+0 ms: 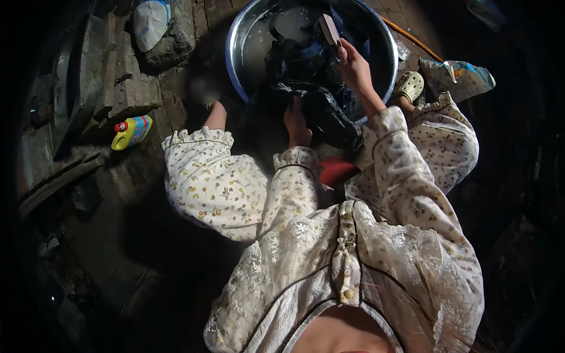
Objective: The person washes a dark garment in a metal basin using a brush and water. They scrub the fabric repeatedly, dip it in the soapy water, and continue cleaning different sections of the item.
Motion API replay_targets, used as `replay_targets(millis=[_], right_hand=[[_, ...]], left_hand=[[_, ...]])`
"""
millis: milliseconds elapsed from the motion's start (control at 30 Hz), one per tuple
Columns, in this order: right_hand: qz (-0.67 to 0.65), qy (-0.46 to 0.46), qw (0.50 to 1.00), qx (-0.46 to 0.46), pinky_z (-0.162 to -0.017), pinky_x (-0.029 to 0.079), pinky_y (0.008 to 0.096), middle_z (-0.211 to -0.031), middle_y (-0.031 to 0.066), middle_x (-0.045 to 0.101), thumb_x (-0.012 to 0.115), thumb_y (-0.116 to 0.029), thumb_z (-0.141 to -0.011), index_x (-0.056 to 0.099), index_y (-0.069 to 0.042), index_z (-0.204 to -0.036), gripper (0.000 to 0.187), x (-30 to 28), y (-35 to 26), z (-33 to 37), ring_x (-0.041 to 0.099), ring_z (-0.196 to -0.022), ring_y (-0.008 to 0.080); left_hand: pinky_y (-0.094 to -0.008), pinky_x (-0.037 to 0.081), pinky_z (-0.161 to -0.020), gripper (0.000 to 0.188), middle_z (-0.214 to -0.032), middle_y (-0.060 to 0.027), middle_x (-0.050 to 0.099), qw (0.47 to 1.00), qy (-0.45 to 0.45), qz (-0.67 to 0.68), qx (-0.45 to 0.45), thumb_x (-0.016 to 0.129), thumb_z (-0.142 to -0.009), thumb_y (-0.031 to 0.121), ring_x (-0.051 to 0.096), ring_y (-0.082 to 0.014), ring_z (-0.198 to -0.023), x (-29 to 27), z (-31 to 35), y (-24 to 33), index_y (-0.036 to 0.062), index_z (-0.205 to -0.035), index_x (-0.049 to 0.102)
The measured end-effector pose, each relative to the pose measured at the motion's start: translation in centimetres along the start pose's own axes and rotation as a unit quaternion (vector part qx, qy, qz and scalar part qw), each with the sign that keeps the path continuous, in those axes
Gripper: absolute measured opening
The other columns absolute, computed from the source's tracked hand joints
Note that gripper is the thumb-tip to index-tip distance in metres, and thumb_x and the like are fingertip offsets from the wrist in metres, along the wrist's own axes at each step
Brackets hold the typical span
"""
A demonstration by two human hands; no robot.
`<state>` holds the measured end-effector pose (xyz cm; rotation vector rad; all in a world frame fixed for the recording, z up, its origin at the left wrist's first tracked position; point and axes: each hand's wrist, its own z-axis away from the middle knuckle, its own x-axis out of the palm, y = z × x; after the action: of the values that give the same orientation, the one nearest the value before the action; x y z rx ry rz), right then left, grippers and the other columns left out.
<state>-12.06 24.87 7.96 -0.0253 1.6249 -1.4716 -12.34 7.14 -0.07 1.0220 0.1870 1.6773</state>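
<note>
A large metal basin (pixel 393 59) stands in front of me with cloudy water and dark wet cloth (pixel 332 115) in it. The cloth is bunched up and hangs over the near rim toward me. My right hand (pixel 354 67) is closed on a pale scrub brush (pixel 329 29), raised over the right half of the basin. At the near rim my left hand (pixel 298 126) is closed on the edge of the dark cloth; deep shadow hides part of its fingers. White streaks, perhaps foam, show on the cloth beside it.
Left of me lies a yellow bottle (pixel 132 132) with a red cap. Behind it are stacked boards (pixel 132 94) and a stone block (pixel 173 44) with a white-and-blue bag (pixel 152 25) on top. A printed packet (pixel 459 79) and an orange hose (pixel 412 39) lie at right.
</note>
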Motion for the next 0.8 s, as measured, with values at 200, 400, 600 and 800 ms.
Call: replay_targets(millis=[200, 400, 600, 800], right_hand=[[0.185, -0.11, 0.968, -0.131, -0.062, 0.048, 0.0407, -0.076, 0.0176, 0.061, 0.048, -0.018, -0.088, 0.055, -0.022, -0.12, 0.033, -2.2, 0.0, 16.1, 0.06, -0.067, 0.0351], [0.185, -0.127, 0.974, -0.025, -0.06, 0.047, 0.0435, -0.075, 0.021, 0.061, 0.046, -0.017, -0.087, 0.052, -0.017, -0.123, 0.036, 0.0, 2.2, 18.4, 0.06, -0.068, 0.036], [0.077, -0.154, 0.985, 0.016, -0.071, 0.047, 0.0437, -0.09, 0.0225, 0.061, 0.045, -0.016, -0.088, 0.055, -0.016, -0.12, 0.033, 2.0, 4.9, 18.5, 0.058, -0.082, 0.0396], [0.081, -0.2, 0.973, 0.082, -0.069, 0.047, 0.0426, -0.088, 0.0217, 0.061, 0.047, -0.02, -0.089, 0.055, -0.019, -0.121, 0.033, 1.4, 2.8, 19.9, 0.059, -0.081, 0.0382]], left_hand=[[-0.0365, 0.042, -0.09, 0.062, -0.122, -0.012, 0.047, 0.997, 0.046, 0.062, -0.006, 0.044, -0.09, 0.052, 0.05, -0.0221, -0.107, 0.6, -0.6, -0.5, 0.0008, -0.125, 0.04], [-0.0337, 0.041, -0.092, 0.063, -0.123, -0.0104, 0.049, 0.99, 0.12, 0.059, -0.054, 0.042, -0.091, 0.051, 0.049, -0.0216, -0.109, 0.1, -0.5, -2.2, -0.0022, -0.125, 0.041], [-0.0312, 0.043, -0.088, 0.061, -0.118, -0.0092, 0.052, 0.983, 0.125, 0.097, -0.093, 0.043, -0.091, 0.051, 0.053, -0.0207, -0.103, -1.3, -1.4, -2.0, -0.0021, -0.12, 0.046], [-0.0337, 0.046, -0.085, 0.069, -0.119, -0.0124, 0.052, 0.984, 0.171, -0.05, -0.014, 0.045, -0.088, 0.055, 0.054, -0.024, -0.102, -4.1, -2.5, -4.1, -0.0032, -0.124, 0.043]])
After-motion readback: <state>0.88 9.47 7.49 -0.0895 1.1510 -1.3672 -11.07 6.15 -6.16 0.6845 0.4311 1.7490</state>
